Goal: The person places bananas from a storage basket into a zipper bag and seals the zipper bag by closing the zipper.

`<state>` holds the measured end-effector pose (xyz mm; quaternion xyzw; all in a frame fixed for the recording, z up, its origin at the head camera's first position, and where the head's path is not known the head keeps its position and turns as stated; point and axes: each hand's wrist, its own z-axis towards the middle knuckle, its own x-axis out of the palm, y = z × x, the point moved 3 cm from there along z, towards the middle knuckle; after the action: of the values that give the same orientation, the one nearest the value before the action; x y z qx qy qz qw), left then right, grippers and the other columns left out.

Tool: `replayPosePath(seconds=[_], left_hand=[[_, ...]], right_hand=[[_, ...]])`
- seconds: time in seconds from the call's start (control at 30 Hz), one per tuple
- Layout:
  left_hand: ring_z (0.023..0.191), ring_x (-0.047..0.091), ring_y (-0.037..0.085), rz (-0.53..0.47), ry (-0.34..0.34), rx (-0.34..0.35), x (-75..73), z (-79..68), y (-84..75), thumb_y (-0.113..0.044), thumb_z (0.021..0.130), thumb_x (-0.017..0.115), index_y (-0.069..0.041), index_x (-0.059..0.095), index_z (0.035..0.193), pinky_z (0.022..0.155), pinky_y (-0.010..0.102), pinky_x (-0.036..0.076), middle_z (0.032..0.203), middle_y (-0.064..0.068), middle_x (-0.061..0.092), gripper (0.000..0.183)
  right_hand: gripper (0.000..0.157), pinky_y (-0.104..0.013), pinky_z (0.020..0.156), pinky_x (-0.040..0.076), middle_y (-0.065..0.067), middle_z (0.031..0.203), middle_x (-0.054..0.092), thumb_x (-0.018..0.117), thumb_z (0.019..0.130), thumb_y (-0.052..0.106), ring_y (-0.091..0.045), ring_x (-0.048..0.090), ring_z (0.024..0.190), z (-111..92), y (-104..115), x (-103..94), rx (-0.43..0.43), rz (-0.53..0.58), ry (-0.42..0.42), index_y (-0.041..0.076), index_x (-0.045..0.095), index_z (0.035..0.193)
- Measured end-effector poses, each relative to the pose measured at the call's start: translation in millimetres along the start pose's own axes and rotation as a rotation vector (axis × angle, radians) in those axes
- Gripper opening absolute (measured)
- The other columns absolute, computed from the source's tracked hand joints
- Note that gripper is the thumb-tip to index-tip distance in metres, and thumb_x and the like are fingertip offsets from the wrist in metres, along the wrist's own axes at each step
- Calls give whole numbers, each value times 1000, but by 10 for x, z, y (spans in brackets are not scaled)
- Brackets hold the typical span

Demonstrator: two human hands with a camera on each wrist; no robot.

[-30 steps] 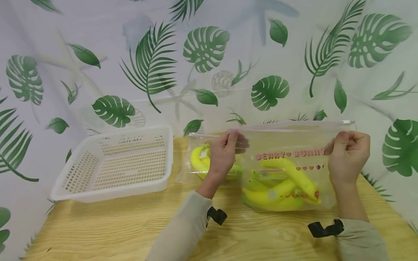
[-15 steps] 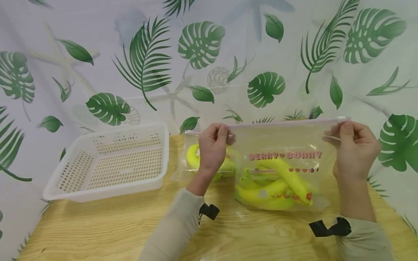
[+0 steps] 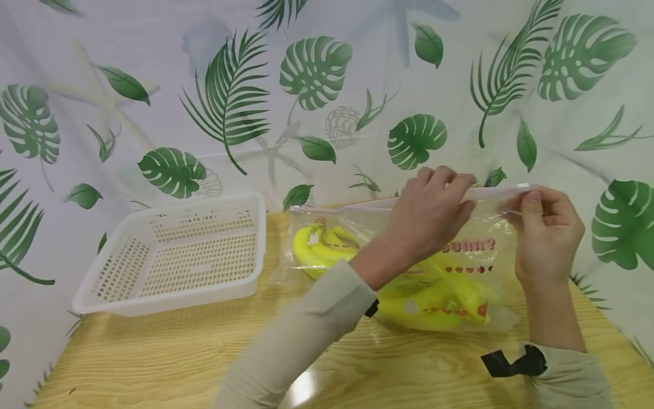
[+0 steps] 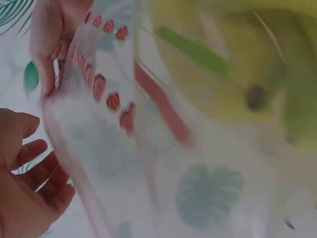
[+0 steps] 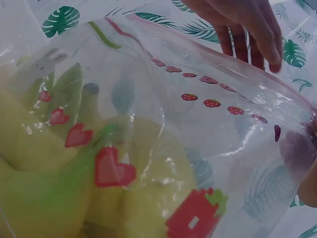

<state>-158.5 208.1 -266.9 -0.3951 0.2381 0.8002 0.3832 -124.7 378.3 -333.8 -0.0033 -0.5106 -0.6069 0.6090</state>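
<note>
A clear zip bag with pink lettering stands on the table, several yellow bananas inside it. My right hand pinches its top right corner, close beside the white slider. My left hand reaches across the top edge, fingers loosely bent and holding nothing. The left wrist view shows those left-hand fingers just off the pink zip edge, below the right hand. In the right wrist view, the bananas show through the printed plastic.
A second zip bag with bananas lies to the left, partly behind the first. Farther left is a white plastic basket with perforated sides. The wooden table meets a leaf-patterned cloth behind.
My left hand has let go of the bag's top left corner and moved right along the zip, toward the right hand. The right hand keeps its hold on the right corner.
</note>
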Motion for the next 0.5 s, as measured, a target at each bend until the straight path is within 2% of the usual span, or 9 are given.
replayPosePath(seconds=[0.1, 0.2, 0.33, 0.5], left_hand=[[101, 59, 14, -40, 163, -8, 105, 229, -205, -38, 106, 45, -21, 58, 132, 81, 21, 49, 119, -4, 63, 34], [91, 57, 9, -178, 251, -53, 195, 389, -310, -36, 107, 40, -24, 59, 126, 73, 17, 46, 109, -9, 61, 29], [76, 52, 4, -291, 254, -93, 266, 481, -349, -30, 107, 41, -24, 61, 111, 61, 15, 41, 91, -10, 57, 22], [74, 49, 4, -313, 255, -70, 278, 491, -349, -29, 107, 43, -20, 61, 106, 62, 13, 39, 89, -9, 55, 20]], right_hand=[[18, -27, 66, 59, -17, 81, 67, 65, 89, -7, -21, 68, 70, -7, -11, -5, -22, 46, 4, -20, 61, 100], [17, -27, 63, 59, -19, 83, 68, 66, 87, -12, -23, 70, 70, -15, -18, -3, -21, 103, -17, -20, 61, 101], [11, -26, 60, 58, -20, 81, 69, 66, 87, -12, -23, 70, 68, -21, -9, 6, -11, 129, -50, -16, 60, 94], [4, -25, 60, 57, -17, 77, 68, 65, 88, -11, -21, 68, 67, -7, 23, -14, -49, 35, -77, -12, 61, 89]])
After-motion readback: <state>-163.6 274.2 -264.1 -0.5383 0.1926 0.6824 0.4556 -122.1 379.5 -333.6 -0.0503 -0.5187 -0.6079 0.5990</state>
